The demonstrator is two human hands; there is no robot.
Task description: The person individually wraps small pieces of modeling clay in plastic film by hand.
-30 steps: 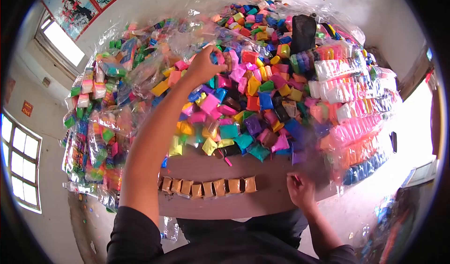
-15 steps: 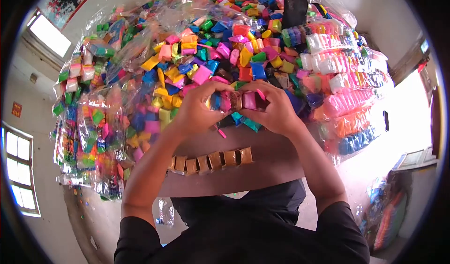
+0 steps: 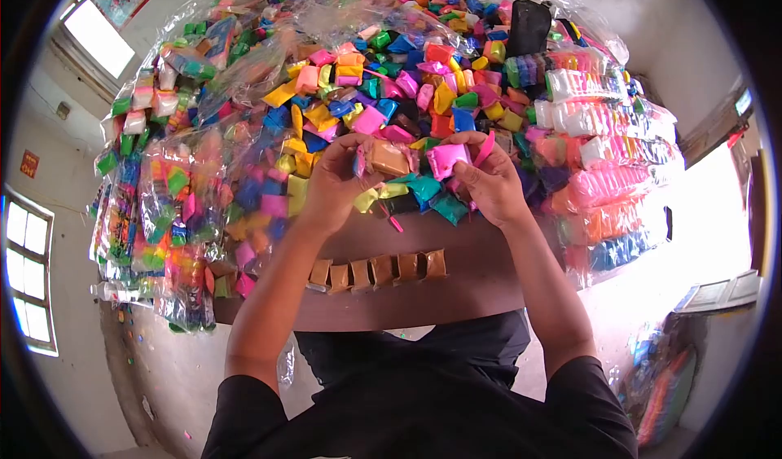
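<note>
My left hand (image 3: 328, 188) is closed on a tan clay packet (image 3: 388, 158) in clear wrapping, with other wrapped colours partly hidden behind it by the fingers. A small gap away, my right hand (image 3: 498, 188) pinches a bright pink packet (image 3: 445, 160) between thumb and fingers. A narrow pink piece (image 3: 486, 147) sticks up at the right fingers. Nearer my body, several brown packets (image 3: 383, 270) stand side by side in a row on the brown table (image 3: 456, 300). Teal packets (image 3: 448, 207) lie just below the hands.
A large heap of colourful small packets (image 3: 407, 84) covers the far part of the table. Clear bags of packets (image 3: 179, 206) line the left side. Bagged rows in white, pink, orange and blue (image 3: 607, 186) are stacked at the right. A black bundle (image 3: 529, 27) lies at the back.
My hands have drawn apart, splitting the packets that were lined up between them. The tan packet now faces up in the left hand, the pink one stays with the right. The view has shifted slightly.
</note>
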